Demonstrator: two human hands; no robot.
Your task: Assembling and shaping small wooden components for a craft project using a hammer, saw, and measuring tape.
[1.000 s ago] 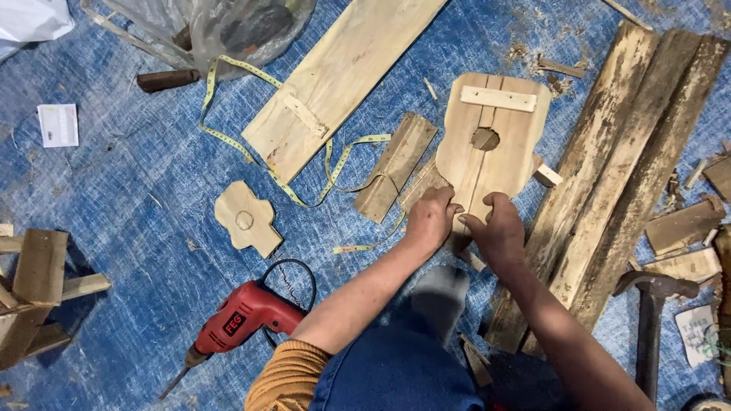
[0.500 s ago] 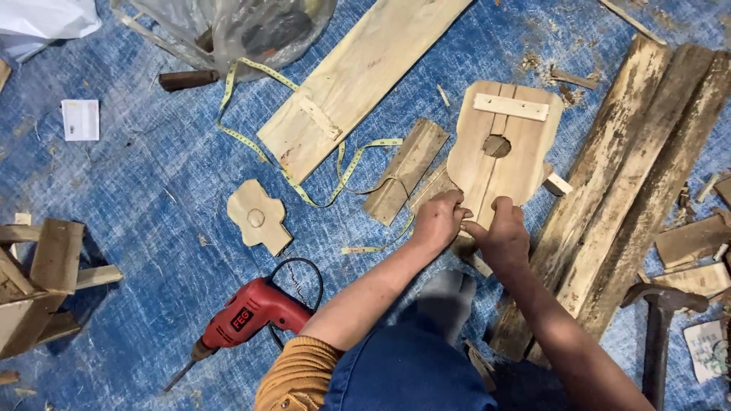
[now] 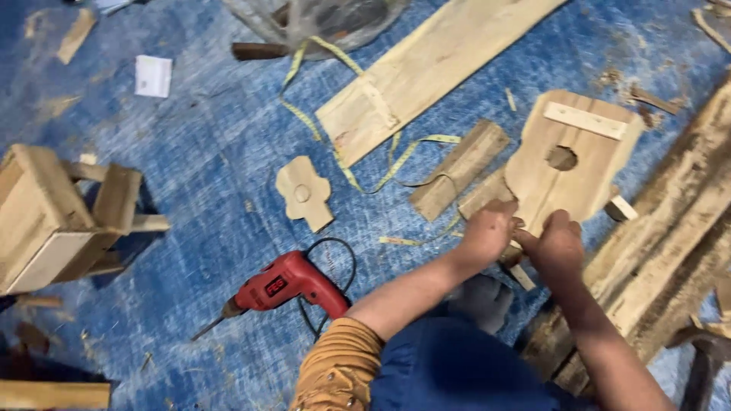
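Blue tarp floor, sawdust-strewn. Left hand and right hand both pinch the lower edge of the guitar-shaped wooden cutout, grip unchanged from before; view shifted. Red drill lies near the left elbow.

We see two bare forearms ending in the left hand and right hand, ungloved and without rings or a watch. The left arm carries a pushed-up mustard-orange sleeve with small studs; blue trousers cover the lap.
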